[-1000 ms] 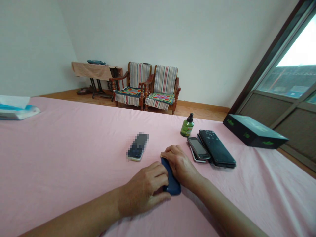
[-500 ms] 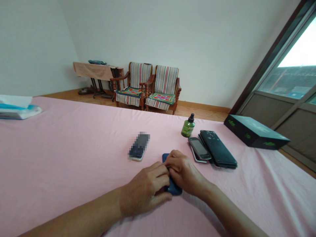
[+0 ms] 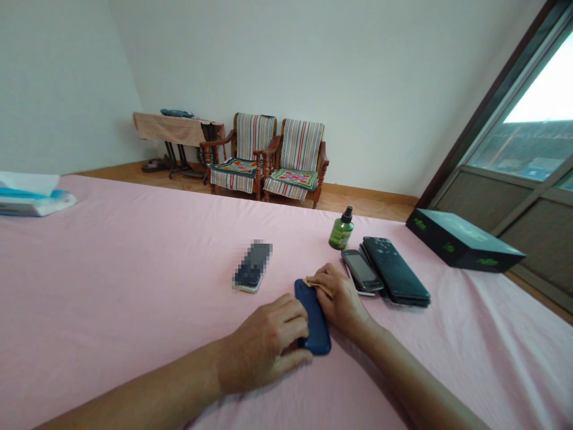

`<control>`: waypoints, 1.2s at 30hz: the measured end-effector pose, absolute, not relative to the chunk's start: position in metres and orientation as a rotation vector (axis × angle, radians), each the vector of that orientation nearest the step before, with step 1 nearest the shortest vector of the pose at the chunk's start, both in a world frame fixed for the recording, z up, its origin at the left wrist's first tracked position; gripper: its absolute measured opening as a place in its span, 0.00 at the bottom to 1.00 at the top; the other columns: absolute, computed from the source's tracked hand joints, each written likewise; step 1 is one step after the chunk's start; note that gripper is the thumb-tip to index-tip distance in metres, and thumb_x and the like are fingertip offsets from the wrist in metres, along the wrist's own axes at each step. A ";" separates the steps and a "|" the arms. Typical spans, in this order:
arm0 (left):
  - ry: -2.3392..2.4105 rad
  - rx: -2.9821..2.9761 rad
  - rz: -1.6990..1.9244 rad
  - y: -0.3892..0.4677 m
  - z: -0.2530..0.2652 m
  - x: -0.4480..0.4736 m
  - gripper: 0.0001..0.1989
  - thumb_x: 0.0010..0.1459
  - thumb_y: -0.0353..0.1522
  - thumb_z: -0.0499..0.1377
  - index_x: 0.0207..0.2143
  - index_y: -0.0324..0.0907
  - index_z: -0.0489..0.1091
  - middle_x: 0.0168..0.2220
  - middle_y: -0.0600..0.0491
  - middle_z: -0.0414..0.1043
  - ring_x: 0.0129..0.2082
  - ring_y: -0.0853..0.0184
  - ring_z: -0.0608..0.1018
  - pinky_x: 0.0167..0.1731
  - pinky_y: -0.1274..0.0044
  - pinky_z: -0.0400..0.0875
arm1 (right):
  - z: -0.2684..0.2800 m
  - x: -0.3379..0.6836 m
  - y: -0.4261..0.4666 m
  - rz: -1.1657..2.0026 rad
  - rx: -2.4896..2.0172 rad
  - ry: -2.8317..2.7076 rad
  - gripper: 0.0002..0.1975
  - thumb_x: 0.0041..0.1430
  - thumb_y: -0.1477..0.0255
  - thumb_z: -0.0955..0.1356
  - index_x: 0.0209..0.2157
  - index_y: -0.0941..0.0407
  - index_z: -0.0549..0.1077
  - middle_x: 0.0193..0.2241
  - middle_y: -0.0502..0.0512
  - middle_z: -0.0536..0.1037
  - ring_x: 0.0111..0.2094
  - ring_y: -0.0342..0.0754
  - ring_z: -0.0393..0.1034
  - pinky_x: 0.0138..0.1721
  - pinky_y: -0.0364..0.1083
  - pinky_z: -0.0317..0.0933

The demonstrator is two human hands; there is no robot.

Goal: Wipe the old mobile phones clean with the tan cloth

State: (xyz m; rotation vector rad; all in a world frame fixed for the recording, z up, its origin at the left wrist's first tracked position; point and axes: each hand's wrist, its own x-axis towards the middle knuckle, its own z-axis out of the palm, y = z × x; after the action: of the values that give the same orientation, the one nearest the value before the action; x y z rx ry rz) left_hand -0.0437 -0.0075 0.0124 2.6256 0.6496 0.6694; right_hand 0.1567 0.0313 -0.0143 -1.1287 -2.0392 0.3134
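A dark blue phone (image 3: 317,322) lies on the pink cloth in front of me, its long side pointing away. My left hand (image 3: 268,340) grips its left edge, with the fingers on top and the thumb near the lower corner. My right hand (image 3: 338,298) is closed on a small yellowish cloth (image 3: 323,288), pressed against the phone's far end; most of the cloth is hidden in the fingers. Beyond my left hand lies another phone (image 3: 254,266), partly pixelated. Just right of my right hand rests a grey phone (image 3: 362,270) on top of a pale one.
A green spray bottle (image 3: 341,232) stands behind the phones. Next to them lies a stack of black tablet-like slabs (image 3: 396,272). A black box (image 3: 463,239) is at the right edge, a tissue pack (image 3: 36,203) at the far left. Two chairs (image 3: 295,158) stand beyond the pink cloth (image 3: 147,263).
My right hand has moved away to the phone's far end, uncovering more of the blue surface and showing the yellowish cloth. My left hand stays in place.
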 end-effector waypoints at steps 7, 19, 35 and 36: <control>0.669 2.633 0.667 -0.007 0.011 -0.043 0.09 0.57 0.31 0.66 0.32 0.40 0.67 0.37 0.51 0.70 0.39 0.62 0.70 0.37 0.74 0.65 | -0.007 0.147 0.017 0.347 -1.088 -2.077 0.16 0.51 0.88 0.62 0.33 0.57 0.77 0.31 0.54 0.69 0.36 0.49 0.66 0.37 0.46 0.62; 0.644 2.625 0.671 -0.007 0.011 -0.044 0.07 0.58 0.30 0.64 0.35 0.40 0.68 0.38 0.50 0.70 0.39 0.63 0.70 0.38 0.75 0.66 | -0.013 0.155 0.032 0.325 -1.148 -1.957 0.15 0.55 0.86 0.62 0.34 0.57 0.75 0.31 0.55 0.72 0.36 0.49 0.67 0.40 0.48 0.63; 0.629 2.648 0.654 -0.006 0.012 -0.044 0.08 0.59 0.31 0.64 0.34 0.39 0.67 0.38 0.50 0.70 0.39 0.62 0.70 0.38 0.74 0.65 | -0.004 0.159 0.012 0.495 -1.170 -2.029 0.16 0.47 0.88 0.62 0.30 0.57 0.75 0.29 0.52 0.68 0.32 0.46 0.67 0.33 0.44 0.61; 0.626 2.646 0.654 -0.006 0.012 -0.044 0.08 0.59 0.31 0.64 0.34 0.39 0.67 0.38 0.50 0.70 0.40 0.62 0.70 0.38 0.74 0.65 | -0.004 0.158 0.010 0.508 -1.175 -2.028 0.15 0.47 0.88 0.62 0.29 0.58 0.75 0.29 0.52 0.67 0.31 0.46 0.67 0.33 0.45 0.60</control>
State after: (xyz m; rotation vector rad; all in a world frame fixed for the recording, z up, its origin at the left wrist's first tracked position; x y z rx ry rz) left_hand -0.0441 -0.0057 0.0123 2.6465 0.6263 0.6544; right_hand 0.1582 0.0102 -0.0039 -1.1748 -2.0279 0.5082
